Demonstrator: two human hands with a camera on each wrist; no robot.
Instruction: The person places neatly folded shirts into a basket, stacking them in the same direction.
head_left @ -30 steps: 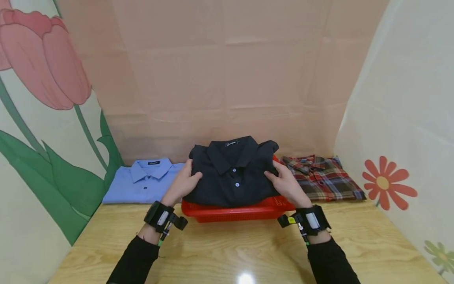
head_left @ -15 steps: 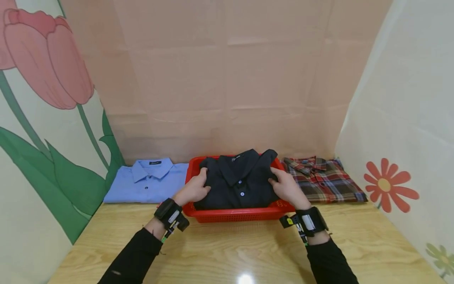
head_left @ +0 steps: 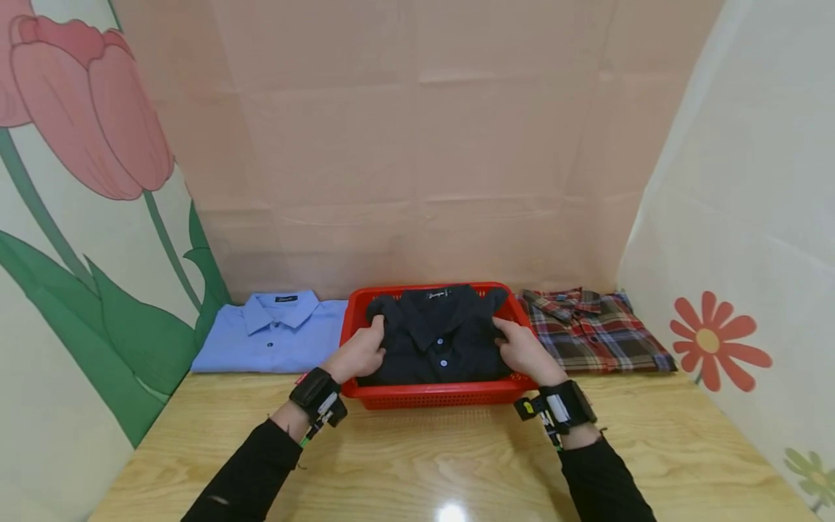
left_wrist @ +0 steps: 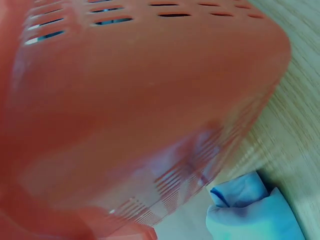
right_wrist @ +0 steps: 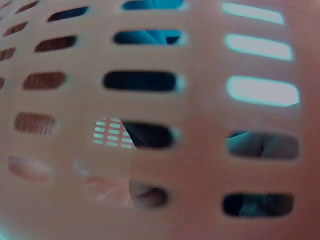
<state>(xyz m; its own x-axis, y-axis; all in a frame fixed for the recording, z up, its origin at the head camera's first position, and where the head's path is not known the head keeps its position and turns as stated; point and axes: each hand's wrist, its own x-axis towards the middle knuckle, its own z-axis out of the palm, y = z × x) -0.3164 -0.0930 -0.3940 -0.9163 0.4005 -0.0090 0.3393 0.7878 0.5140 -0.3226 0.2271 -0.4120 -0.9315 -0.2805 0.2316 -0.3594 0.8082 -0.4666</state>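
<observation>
A folded black collared shirt (head_left: 435, 337) with light buttons lies in the red plastic basket (head_left: 443, 395), its collar toward the back. My left hand (head_left: 361, 349) reaches over the basket's left side and pinches the shirt's left edge. At the opposite edge, my right hand (head_left: 524, 349) grips the cloth with fingers bent; some fingertips are hidden. The left wrist view is filled mostly by the basket's outer wall (left_wrist: 150, 90). Through slots in the basket wall (right_wrist: 200, 110), the right wrist view shows bits of dark cloth and skin.
A folded light blue shirt (head_left: 274, 337) lies on the wooden table (head_left: 417, 449) left of the basket. To the right is a folded plaid shirt (head_left: 596, 333). A tan sheet (head_left: 417, 145) hangs behind, with flower-printed panels at both sides.
Both hands have lowered the black shirt from above the basket into it, moving slightly inward. The shirt has flattened and straightened, and the basket's back rim has come into view.
</observation>
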